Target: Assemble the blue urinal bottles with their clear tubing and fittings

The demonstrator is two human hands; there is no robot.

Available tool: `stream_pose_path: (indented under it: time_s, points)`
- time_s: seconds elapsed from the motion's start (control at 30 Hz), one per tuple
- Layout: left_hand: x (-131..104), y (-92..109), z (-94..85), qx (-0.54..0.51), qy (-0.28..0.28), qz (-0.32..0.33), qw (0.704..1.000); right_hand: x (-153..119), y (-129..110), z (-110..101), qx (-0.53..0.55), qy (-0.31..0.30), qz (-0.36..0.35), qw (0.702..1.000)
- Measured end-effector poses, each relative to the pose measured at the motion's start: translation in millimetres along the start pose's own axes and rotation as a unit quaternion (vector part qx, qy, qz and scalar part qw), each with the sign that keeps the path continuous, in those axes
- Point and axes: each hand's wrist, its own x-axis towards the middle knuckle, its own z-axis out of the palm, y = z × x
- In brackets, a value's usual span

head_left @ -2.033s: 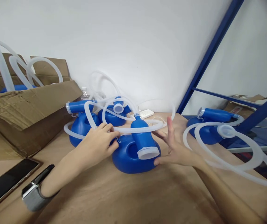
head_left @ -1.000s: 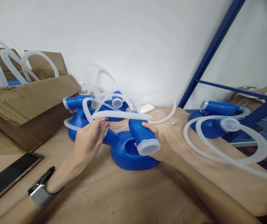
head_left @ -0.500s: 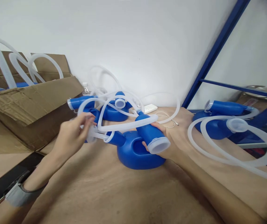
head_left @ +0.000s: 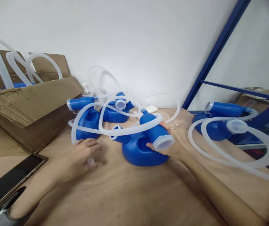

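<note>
My right hand (head_left: 169, 144) is wrapped round a blue funnel-shaped cylinder (head_left: 152, 125) with a white rim, tilted over a blue bottle (head_left: 139, 153) with a handle opening. A white corrugated hose (head_left: 134, 129) loops in front of both. Low over the table at the left is my left hand (head_left: 83, 155), smeared by motion, with a small translucent piece (head_left: 90, 161) at its fingers; whether the fingers grip it is unclear. Behind that hand stands another blue bottle (head_left: 87, 122), hose around it.
A cardboard box (head_left: 37, 100) with hoses stands at the left, a phone (head_left: 12, 182) in front of it. More blue bottles (head_left: 115, 114) are behind; another (head_left: 214, 127) with a coiled hose sits right. A white power strip (head_left: 151, 109) lies near the wall.
My left hand has moved down and toward me, away from the bottle's neck. The white lid piece at that neck has come away, and its mouth shows. My right hand has shifted slightly right with the cylinder.
</note>
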Motion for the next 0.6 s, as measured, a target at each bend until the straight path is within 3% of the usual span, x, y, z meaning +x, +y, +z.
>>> stream_pose_path:
  time_s: [0.1, 0.23, 0.3, 0.37, 0.47, 0.6]
  points:
    - [14.3, 24.2, 6.5, -0.109, 0.038, 0.015, 0.993, 4.1, 1.4, -0.5, 0.022, -0.010, -0.042, 0.999]
    - [34.5, 48.4, 3.3, -0.160, 0.207, -0.079, 0.962, 11.9, 2.0, 2.7, 0.004, -0.010, -0.040, 0.999]
    - [40.8, 53.1, -1.0, -0.158, 0.252, -0.071, 0.952, 13.4, 1.8, 6.6, 0.012, -0.018, -0.029, 0.999]
    - [44.2, 55.2, -7.2, -0.182, 0.239, -0.052, 0.952, 11.8, 1.7, 11.8, 0.025, -0.012, -0.013, 1.000]
    - [46.6, 57.1, -20.4, -0.252, 0.146, -0.075, 0.954, 4.7, 2.5, 20.0, 0.032, 0.007, 0.024, 0.999]
    - [51.1, 55.4, -36.7, -0.387, 0.048, -0.111, 0.914, -5.7, 6.4, 26.7, 0.042, 0.025, 0.047, 0.998]
